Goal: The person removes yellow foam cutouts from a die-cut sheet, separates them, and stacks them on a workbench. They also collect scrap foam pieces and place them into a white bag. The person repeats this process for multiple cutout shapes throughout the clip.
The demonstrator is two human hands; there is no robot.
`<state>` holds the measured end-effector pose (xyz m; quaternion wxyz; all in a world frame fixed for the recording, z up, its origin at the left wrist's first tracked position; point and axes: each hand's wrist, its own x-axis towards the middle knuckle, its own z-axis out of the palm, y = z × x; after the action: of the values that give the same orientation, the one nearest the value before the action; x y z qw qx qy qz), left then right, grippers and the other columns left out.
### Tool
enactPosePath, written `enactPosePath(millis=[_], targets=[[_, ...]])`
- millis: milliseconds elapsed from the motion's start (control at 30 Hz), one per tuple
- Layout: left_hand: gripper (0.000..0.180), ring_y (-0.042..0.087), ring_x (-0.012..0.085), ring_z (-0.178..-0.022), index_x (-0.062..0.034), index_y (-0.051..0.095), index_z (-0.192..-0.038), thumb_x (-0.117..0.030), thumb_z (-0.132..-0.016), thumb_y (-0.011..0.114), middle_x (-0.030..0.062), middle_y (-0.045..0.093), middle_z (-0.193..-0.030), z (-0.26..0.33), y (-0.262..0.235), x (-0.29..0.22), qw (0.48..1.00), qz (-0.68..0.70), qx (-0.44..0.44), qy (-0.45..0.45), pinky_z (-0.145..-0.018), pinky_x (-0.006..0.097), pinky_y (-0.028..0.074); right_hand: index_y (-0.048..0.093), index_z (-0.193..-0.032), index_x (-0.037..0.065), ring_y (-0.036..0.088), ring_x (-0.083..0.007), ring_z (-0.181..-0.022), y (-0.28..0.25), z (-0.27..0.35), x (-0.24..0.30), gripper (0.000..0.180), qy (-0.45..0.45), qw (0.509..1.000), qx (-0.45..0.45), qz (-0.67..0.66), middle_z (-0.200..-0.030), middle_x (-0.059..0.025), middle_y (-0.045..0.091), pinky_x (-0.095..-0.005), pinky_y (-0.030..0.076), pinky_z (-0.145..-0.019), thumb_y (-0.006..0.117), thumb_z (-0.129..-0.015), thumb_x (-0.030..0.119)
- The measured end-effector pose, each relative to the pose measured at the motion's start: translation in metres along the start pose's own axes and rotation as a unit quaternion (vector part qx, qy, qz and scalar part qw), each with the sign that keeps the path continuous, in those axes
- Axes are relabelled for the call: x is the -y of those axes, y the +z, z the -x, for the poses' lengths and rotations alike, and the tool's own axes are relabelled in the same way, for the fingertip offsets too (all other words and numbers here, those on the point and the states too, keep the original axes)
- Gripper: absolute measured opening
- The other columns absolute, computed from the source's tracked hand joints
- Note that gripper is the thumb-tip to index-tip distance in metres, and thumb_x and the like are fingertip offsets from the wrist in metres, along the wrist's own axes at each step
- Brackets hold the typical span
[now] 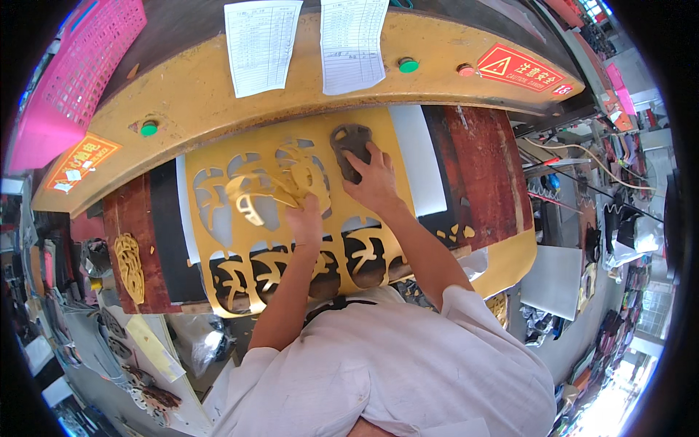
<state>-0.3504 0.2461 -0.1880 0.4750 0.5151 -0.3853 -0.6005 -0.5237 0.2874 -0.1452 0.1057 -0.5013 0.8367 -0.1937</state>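
Currently both hands are over the yellow sheet [408, 189] on the press's tabletop [477, 167]. Left hand [304, 222]: fingers closed on a bunch of yellow cut-out pieces [256, 195], lifted just above the sheet, sticking out toward 9 o'clock from the hand. Right hand [375, 182]: fingers spread flat, pressing on a dark cutting die [348, 142] that lies on the sheet at 12 o'clock from that hand; nothing gripped, just palm and fingertips on top.

Sheet already has rows of cut-out holes: one row under the left hand, another along its near edge at 6 o'clock. Die sits on an uncut patch near the sheet's far edge, just under the yellow press head [306, 73].

Around: two green buttons [149, 128] on the press head, plus a red one [465, 70]; two paper forms [262, 44] lying on top of it. Pink basket [73, 65] at 10 o'clock. Stack of yellow cut pieces [129, 266] on the tabletop at 9 o'clock, well apart from the hands.
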Motion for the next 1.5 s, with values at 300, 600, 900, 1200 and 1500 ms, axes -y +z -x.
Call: enactPosePath(millis=[300,600,900,1200,1500], targets=[[0.032,0.071,0.0296,-0.084,0.0027,0.064,-0.123,-0.013,-0.096,0.060,0.0136,0.071,-0.086,0.080,0.015,-0.012,0.923,-0.279,0.263,-0.011,-0.077,0.044,0.055,0.056,-0.151,-0.004,0.073,-0.0192,-0.098,-0.075,0.055,-0.056,0.070,0.242,0.693,0.085,-0.673,-0.120,-0.0140,0.073,-0.0316,0.060,-0.089,0.078,-0.089,0.021],[0.089,0.062,0.0314,-0.125,-0.0005,0.045,-0.149,-0.027,-0.078,0.091,0.0241,0.055,-0.143,0.087,0.044,-0.019,0.836,-0.268,0.469,0.101,-0.093,0.037,0.057,0.061,-0.145,-0.005,0.075,-0.0228,-0.088,-0.066,0.089,-0.049,0.062,0.197,0.633,0.058,-0.746,-0.115,-0.0171,0.074,-0.0374,0.065,-0.076,0.076,-0.089,0.018],[0.025,0.061,0.0113,-0.070,0.0028,0.072,-0.106,-0.015,-0.098,0.057,0.0038,0.072,-0.085,0.014,-0.125,-0.079,0.850,-0.456,0.261,-0.041,-0.062,0.030,0.046,0.063,-0.140,-0.002,0.072,-0.0207,-0.082,-0.047,0.086,-0.081,0.059,0.222,0.588,0.062,-0.776,-0.104,-0.0127,0.074,-0.0352,0.062,-0.070,0.076,-0.090,0.025],[0.045,0.075,0.0260,-0.098,0.0015,0.059,-0.135,-0.018,-0.098,0.076,0.0135,0.071,-0.119,0.085,-0.165,-0.043,0.963,-0.114,0.099,-0.221,-0.074,0.045,0.064,0.065,-0.130,0.001,0.073,-0.0227,-0.078,-0.081,0.094,-0.110,0.050,0.237,0.540,0.027,-0.807,-0.102,-0.0137,0.074,-0.0395,0.064,-0.073,0.072,-0.095,0.035],[0.055,0.072,0.0228,-0.100,0.0016,0.059,-0.138,-0.020,-0.092,0.079,0.0122,0.070,-0.124,0.083,-0.152,-0.035,0.965,-0.137,0.067,-0.213,-0.076,0.041,0.058,0.049,-0.153,0.007,0.048,-0.0475,-0.138,-0.108,0.283,-0.198,0.080,0.167,0.171,-0.119,-0.964,-0.152,-0.0256,0.049,-0.0562,0.054,-0.108,0.074,-0.091,0.052]])
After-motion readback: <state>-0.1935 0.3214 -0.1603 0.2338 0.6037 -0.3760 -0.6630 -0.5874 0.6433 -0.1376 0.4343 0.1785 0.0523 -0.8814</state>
